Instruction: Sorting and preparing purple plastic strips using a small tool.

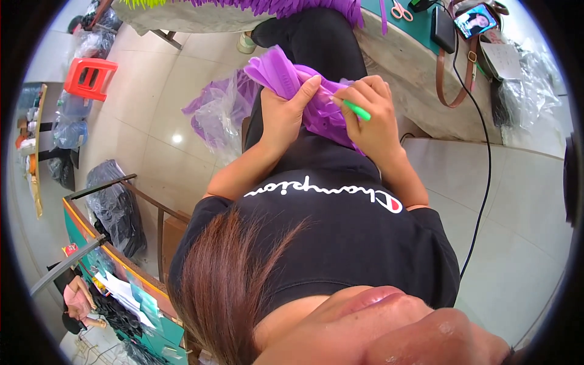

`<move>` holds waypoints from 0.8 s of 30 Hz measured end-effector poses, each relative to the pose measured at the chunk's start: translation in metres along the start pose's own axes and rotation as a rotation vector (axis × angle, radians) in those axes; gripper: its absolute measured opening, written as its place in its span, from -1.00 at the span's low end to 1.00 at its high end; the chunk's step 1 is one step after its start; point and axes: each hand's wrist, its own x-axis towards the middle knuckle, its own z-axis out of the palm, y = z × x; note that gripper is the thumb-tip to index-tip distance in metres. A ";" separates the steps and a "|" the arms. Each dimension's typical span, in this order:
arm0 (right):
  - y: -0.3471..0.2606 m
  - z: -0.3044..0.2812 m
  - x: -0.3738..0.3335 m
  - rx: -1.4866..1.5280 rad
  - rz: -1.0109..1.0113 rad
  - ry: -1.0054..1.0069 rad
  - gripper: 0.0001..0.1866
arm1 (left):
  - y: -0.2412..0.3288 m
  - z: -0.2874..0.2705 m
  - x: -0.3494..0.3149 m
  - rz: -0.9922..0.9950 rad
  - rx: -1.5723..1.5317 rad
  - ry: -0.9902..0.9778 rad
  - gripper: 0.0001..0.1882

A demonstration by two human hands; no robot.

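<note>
Over my lap, my left hand (pixel 283 115) is closed around a bundle of flat, flexible purple strips (pixel 277 73), its thumb lying across the front. The upper ends of the bundle fan out above the fingers. My right hand (pixel 372 112) pinches a slim tool with a bright green handle (pixel 358 110). The handle's end points down and to the right; the tip is hidden at the purple material, so its kind does not show. Between and below both hands, loose purple pieces (pixel 325 121) hang over my lap.
Pink-handled scissors (pixel 401 11), a black box (pixel 443 29) and a lit phone (pixel 476 22) lie on the table at upper right. A black cable (pixel 488 152) runs down to the floor. Purple strips (pixel 255 6) cover the far table. A red stool (pixel 91 79) stands left; a person (pixel 78 301) sits lower left.
</note>
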 end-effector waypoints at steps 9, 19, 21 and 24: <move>0.015 0.012 0.015 0.698 0.410 0.042 -0.83 | 0.006 0.004 -0.001 -0.096 -0.139 -0.049 -0.89; 0.038 -0.010 0.003 1.543 0.550 -0.030 -0.75 | -0.005 0.000 0.013 0.065 -0.080 -0.100 -0.24; 0.045 -0.016 -0.001 1.806 0.627 0.067 -0.76 | -0.010 -0.002 0.016 0.057 -0.116 -0.114 -0.20; 0.048 -0.035 -0.003 1.853 0.582 0.190 -0.79 | -0.018 -0.013 0.024 0.059 -0.075 0.007 -0.38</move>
